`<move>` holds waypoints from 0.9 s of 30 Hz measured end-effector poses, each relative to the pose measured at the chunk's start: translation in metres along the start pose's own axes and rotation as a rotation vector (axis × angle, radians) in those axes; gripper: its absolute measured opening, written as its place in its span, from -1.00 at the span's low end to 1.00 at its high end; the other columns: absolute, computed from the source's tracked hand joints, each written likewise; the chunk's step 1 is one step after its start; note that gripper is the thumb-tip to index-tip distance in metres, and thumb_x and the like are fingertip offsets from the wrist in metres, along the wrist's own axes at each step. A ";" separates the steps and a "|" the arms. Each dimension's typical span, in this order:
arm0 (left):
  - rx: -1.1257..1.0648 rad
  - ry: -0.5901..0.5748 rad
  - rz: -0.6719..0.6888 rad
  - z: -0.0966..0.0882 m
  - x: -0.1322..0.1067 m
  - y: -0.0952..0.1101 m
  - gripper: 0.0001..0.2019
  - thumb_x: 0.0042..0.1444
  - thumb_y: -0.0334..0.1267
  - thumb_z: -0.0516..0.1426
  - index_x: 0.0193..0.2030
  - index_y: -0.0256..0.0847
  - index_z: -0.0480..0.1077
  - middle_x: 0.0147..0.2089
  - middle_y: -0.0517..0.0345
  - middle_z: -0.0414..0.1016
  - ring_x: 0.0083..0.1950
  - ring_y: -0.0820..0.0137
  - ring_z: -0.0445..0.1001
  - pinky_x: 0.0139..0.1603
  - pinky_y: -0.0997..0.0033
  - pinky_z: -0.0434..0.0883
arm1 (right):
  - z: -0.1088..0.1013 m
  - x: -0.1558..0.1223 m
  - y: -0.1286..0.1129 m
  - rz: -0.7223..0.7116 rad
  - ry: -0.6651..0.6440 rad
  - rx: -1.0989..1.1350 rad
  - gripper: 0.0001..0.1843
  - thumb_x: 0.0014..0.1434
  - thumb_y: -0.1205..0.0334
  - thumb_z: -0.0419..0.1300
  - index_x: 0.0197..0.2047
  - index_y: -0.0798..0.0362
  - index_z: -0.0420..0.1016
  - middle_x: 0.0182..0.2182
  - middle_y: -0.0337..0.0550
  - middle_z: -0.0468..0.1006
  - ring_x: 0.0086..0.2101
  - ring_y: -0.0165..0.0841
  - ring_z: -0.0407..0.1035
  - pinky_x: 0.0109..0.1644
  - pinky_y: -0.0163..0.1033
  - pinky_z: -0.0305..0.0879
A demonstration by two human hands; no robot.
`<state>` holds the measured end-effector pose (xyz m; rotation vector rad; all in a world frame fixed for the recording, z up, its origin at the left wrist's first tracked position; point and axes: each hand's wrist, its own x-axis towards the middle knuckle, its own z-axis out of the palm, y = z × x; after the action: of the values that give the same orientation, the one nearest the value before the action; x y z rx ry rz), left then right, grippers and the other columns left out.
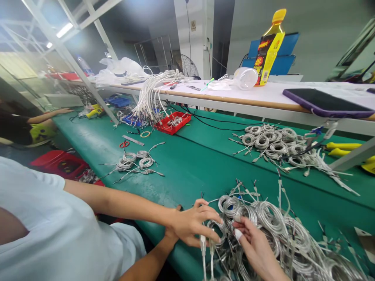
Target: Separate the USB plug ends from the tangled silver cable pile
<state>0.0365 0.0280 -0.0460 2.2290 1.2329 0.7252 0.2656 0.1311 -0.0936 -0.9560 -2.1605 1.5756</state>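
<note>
A: Layout? Big stuff first.

B: Green bench point(187, 164) runs the whole length, with a white shelf point(263, 95) behind it. Big heap of coiled silver cables point(281, 230) at the near edge, a second pile point(278, 146) further back, a small group of coils point(136, 160) to the left. Red tray point(172, 121) and red scissors point(124, 144) beyond that.

A: Hands?

B: Both in the near heap. Left hand point(190, 224) has its fingers curled over one coil point(218, 228) at the heap's left edge, gripping it. Right hand point(258, 249) has its fingers bent, pinching strands of that coil; its fingertips are taped.

A: Handling?

B: My read: light, springy, slick sheath. The loops look tangled with their neighbours. Best held across the bundled ring, not by the loose connector tails point(206, 249) hanging below, or the coil springs open.

A: Anyone else?

B: Another person's arm point(48, 116) rests on the bench at far left.
</note>
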 end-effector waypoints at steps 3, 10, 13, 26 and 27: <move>-0.087 0.104 -0.091 -0.014 -0.017 -0.009 -0.57 -0.03 -0.22 0.21 0.04 0.07 0.37 0.20 0.06 0.26 0.20 0.20 0.19 0.26 0.21 -0.10 | 0.001 0.009 -0.002 -0.041 -0.033 -0.105 -0.71 0.17 0.23 -0.02 -0.05 0.12 0.27 -0.20 0.02 0.47 -0.19 -0.23 0.40 -0.11 -0.17 0.31; -0.531 0.693 -0.501 0.003 -0.089 -0.073 -0.64 0.11 -0.03 0.07 -0.02 -0.16 0.34 0.08 0.07 0.33 0.09 0.14 0.28 0.04 0.01 0.27 | 0.013 0.038 -0.025 -0.138 -0.131 -0.387 -0.66 0.11 0.48 0.00 -0.02 0.17 0.30 -0.13 -0.02 0.45 -0.13 -0.27 0.36 0.00 -0.10 0.25; -0.835 0.936 -0.646 0.077 -0.088 -0.096 -0.68 0.18 -0.02 -0.03 -0.15 -0.20 0.34 -0.27 0.13 0.42 -0.40 0.49 0.36 -0.41 0.42 0.39 | 0.030 0.052 -0.024 -0.110 -0.208 -0.538 -0.81 0.15 0.37 0.11 -0.13 0.14 0.37 -0.28 -0.17 0.48 -0.20 -0.28 0.38 -0.07 -0.04 0.29; -1.585 1.230 -0.624 0.148 -0.109 -0.144 -0.75 0.21 -0.09 -0.03 -0.26 -0.22 0.32 -0.56 0.37 0.19 -0.68 0.65 0.04 -0.72 0.62 0.08 | 0.046 0.052 -0.026 -0.191 -0.059 -0.335 -0.66 0.14 0.43 0.08 0.01 0.13 0.25 -0.14 -0.07 0.45 -0.10 -0.27 0.34 0.01 -0.06 0.27; -1.618 1.181 -0.629 0.147 -0.111 -0.144 -0.75 0.20 -0.09 -0.03 -0.27 -0.22 0.32 -0.56 0.36 0.19 -0.68 0.65 0.05 -0.72 0.62 0.09 | 0.042 0.046 -0.032 -0.202 -0.035 -0.252 -0.69 0.18 0.39 0.04 0.01 0.11 0.22 -0.16 -0.07 0.47 -0.12 -0.30 0.37 -0.02 -0.13 0.31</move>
<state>-0.0051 -0.0229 -0.2701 -0.0085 0.9087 1.8464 0.1964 0.1253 -0.0847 -0.7537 -2.4361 1.2587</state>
